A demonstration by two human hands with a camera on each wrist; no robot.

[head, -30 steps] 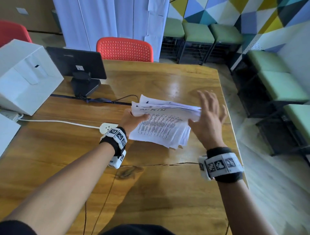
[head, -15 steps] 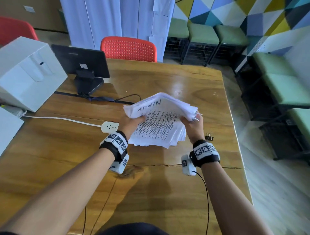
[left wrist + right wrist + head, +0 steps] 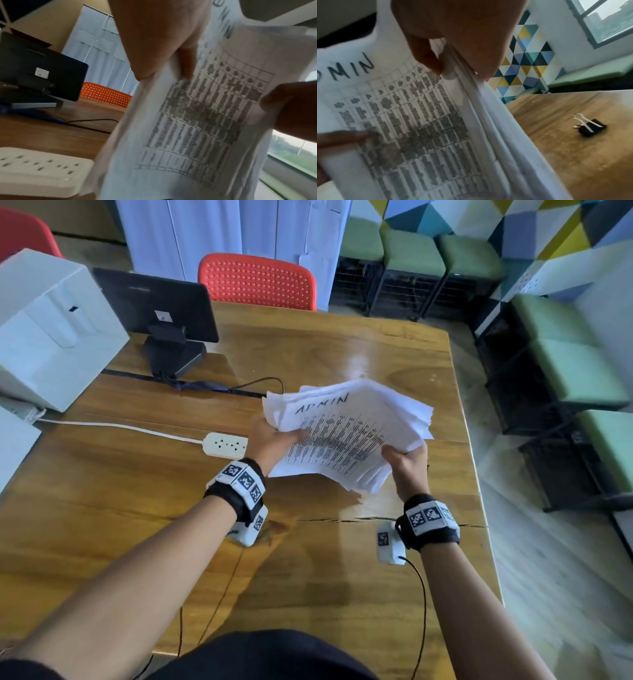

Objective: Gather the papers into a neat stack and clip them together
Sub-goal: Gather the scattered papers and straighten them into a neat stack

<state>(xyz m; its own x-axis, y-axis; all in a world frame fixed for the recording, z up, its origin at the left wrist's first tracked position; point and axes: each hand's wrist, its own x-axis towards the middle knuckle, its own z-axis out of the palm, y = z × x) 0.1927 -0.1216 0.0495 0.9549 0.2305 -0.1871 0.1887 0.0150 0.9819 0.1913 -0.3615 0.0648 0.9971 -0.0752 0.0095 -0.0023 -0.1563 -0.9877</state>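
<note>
A loose bundle of white papers (image 3: 346, 433) with a printed table and the handwritten word "ADMIN" on top is lifted above the wooden table (image 3: 137, 491), its edges uneven. My left hand (image 3: 274, 440) grips the bundle's left edge, thumb on the top sheet (image 3: 202, 121). My right hand (image 3: 404, 462) grips the right edge, thumb on top of the papers (image 3: 419, 128) and fingers beneath. A black binder clip (image 3: 590, 127) with silver handles lies on the table to the right of the papers; in the head view it is hidden behind my right hand.
A white power strip (image 3: 224, 445) with its cord lies left of my left hand. A dark monitor (image 3: 156, 306) on a stand and a white box (image 3: 51, 326) stand at the back left. A red chair (image 3: 257, 280) is behind the table. The table's right edge is close.
My right hand came from open in the air onto the right edge of the papers and took hold. Both hands have raised and tilted the bundle slightly toward me.
</note>
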